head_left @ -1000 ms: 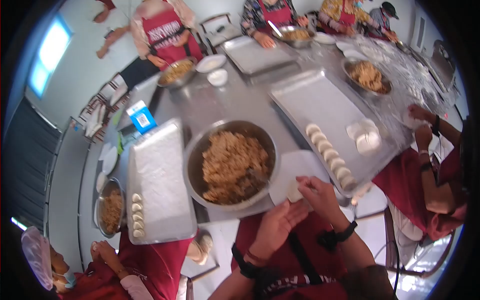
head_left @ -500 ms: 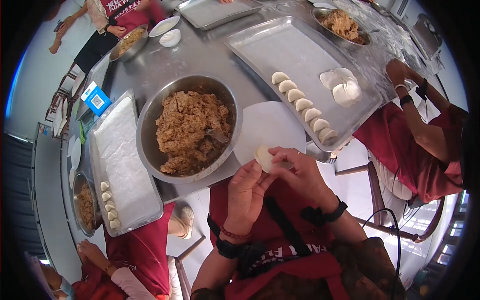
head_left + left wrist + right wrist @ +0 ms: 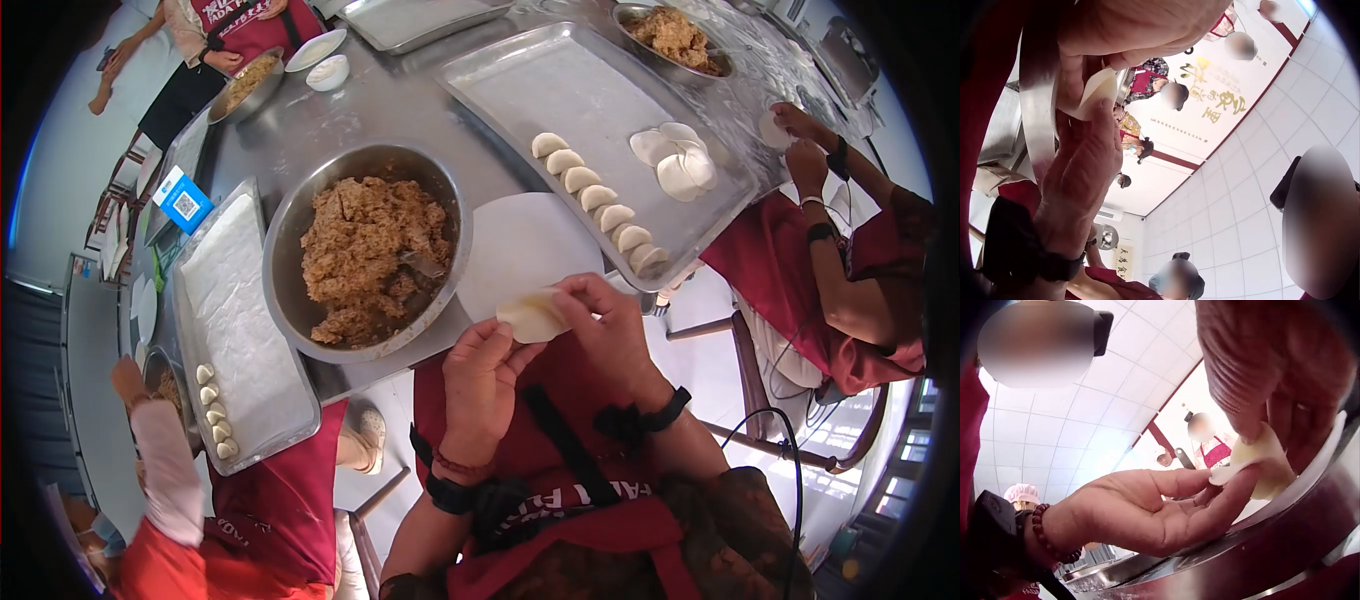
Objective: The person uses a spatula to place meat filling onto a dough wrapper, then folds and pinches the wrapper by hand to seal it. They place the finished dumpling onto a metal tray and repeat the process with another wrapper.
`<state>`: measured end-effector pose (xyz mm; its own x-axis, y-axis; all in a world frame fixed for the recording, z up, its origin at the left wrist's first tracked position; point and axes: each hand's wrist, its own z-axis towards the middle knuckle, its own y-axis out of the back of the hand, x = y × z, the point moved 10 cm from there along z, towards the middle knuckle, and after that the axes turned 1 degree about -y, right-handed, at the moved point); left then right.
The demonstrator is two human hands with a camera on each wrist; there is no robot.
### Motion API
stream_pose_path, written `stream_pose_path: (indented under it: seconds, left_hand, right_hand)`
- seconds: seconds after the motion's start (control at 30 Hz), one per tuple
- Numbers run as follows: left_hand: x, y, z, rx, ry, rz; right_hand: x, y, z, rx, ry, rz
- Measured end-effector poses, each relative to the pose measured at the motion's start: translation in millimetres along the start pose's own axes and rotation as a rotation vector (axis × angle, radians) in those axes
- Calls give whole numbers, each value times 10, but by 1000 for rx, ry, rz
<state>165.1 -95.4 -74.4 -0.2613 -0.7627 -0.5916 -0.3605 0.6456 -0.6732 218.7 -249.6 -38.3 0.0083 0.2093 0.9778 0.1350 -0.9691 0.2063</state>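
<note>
A thin, pale dough wrapper (image 3: pixel 530 318) is held up between both hands, over the table's near edge. My left hand (image 3: pixel 480 380) pinches its left edge between thumb and fingers. At the opposite edge, my right hand (image 3: pixel 612 335) pinches it too. In the right wrist view the wrapper (image 3: pixel 1267 459) looks curled, with no filling visible. Just beyond the hands lies a round white disc (image 3: pixel 525 240). To its left, a large metal bowl (image 3: pixel 288 270) holds brown minced filling (image 3: pixel 365 245) with a metal utensil (image 3: pixel 425 264) stuck in it.
On the right, a metal tray (image 3: pixel 510 75) carries a row of folded dumplings (image 3: pixel 598 197) and flat wrappers (image 3: pixel 678 165). A floured tray (image 3: pixel 235 290) on the left holds several small dumplings (image 3: pixel 213 410). People in red aprons sit on both sides, their arms close to the trays.
The wrapper has been spread wider between the two hands, with the right hand shifting slightly up. At the left, another person's arm now reaches to the small bowl.
</note>
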Motion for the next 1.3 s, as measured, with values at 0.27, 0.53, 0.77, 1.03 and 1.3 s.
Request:
stream_pose_path:
  seconds: [0.27, 0.53, 0.77, 1.03, 1.3]
  left_hand:
    - [-43, -91, 34, 68, 22, 11]
    - [60, -264, -368, 238, 329, -164]
    - [-112, 82, -310, 148, 141, -353]
    - [-305, 253, -444, 69, 12, -151]
    - [-498, 481, -561, 37, -71, -170]
  right_hand:
    - [-99, 257, 69, -86, -182, 640]
    - [300, 62, -104, -49, 26, 127]
    - [943, -679, -525, 297, 668, -408]
    - [701, -483, -306, 111, 401, -247]
    - [955, -597, -15, 9, 454, -391]
